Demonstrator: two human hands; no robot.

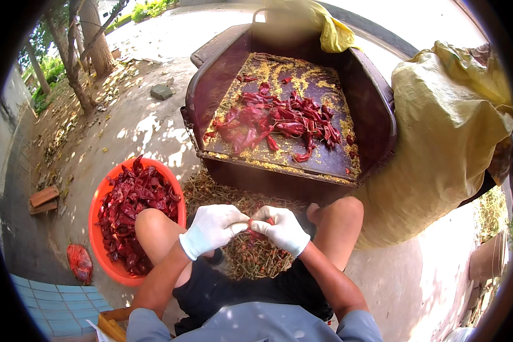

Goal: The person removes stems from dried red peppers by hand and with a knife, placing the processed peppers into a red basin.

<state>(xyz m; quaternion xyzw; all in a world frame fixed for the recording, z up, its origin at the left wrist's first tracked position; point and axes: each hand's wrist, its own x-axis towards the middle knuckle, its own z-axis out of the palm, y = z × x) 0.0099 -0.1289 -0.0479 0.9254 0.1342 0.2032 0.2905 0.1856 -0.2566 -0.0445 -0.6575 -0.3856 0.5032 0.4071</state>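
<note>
1. Left hand (215, 229), white-gloved, is clamped on a dried red pepper (252, 230).
2. Right hand (283, 229), also gloved, pinches the same pepper.
3. That pepper is outside the cart bed (371, 94), off its near edge.
4. Loose peppers (290, 124) lie mid-bed; others fill the orange basin (94, 222).

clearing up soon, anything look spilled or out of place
Yellow bits, probably seeds, are strewn across the maroon cart bed around the red peppers. Dry stems lie loose on its near side. Both look untidy; nothing looks clearly damaged.
</note>
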